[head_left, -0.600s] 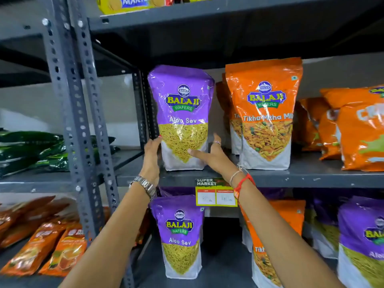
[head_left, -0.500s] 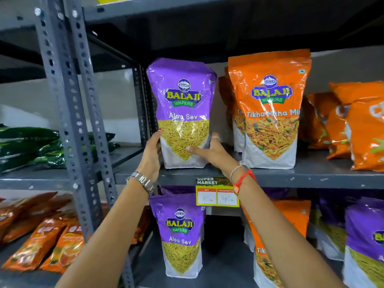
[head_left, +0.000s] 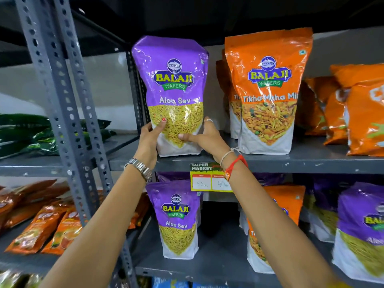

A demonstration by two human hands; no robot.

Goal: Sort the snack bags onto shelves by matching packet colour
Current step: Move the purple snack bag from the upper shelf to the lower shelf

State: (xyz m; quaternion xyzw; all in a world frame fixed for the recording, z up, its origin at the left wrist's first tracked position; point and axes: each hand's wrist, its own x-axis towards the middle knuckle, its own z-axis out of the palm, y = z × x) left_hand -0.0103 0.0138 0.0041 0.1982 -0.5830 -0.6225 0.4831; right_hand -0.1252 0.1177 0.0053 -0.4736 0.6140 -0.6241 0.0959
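At the shelf's [head_left: 270, 162] front edge, I'm clamping both hands [head_left: 148, 136] [head_left: 204, 138] on the purple bag [head_left: 172, 90]; squeezing low, it may topple forward.

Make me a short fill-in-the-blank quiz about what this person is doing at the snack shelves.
1. Both hands hold a ____ Aloo Sev bag by its lower part.
2. The bag beside it, Tikha Mitha Mix, is ____.
3. The left hand has a ____ at its wrist.
4. The price tag reads Super ____.

Answers: purple; orange; watch; Market
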